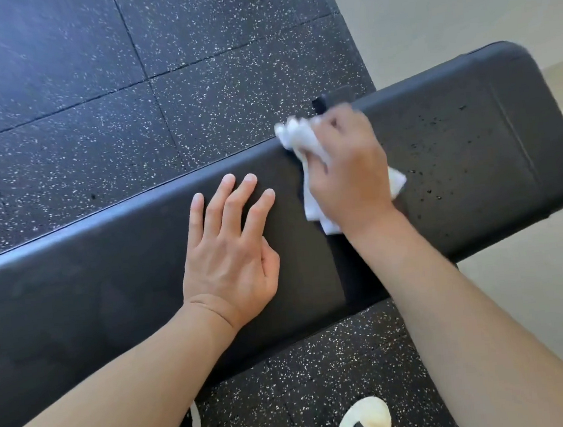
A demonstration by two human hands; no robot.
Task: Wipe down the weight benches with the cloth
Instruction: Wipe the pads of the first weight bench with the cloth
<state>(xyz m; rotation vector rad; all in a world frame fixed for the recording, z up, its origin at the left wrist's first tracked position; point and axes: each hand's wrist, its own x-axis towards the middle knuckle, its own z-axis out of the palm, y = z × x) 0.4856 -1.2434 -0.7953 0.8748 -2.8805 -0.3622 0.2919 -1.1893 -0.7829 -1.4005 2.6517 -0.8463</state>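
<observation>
Right hand [344, 169] clenched around crumpled white cloth [305, 156], pressed onto long black padded vinyl bench [143, 288] near its far long edge. Left hand [232, 249] flat, fingers straight and spread, bracing on bench just beside cloth. Droplets [439, 150] beading on bench beyond cloth, toward rounded end: unwiped, by the look. Stretch on left hand's side matte, seemingly dry. Probably midway on this bench; other benches out of view.
</observation>
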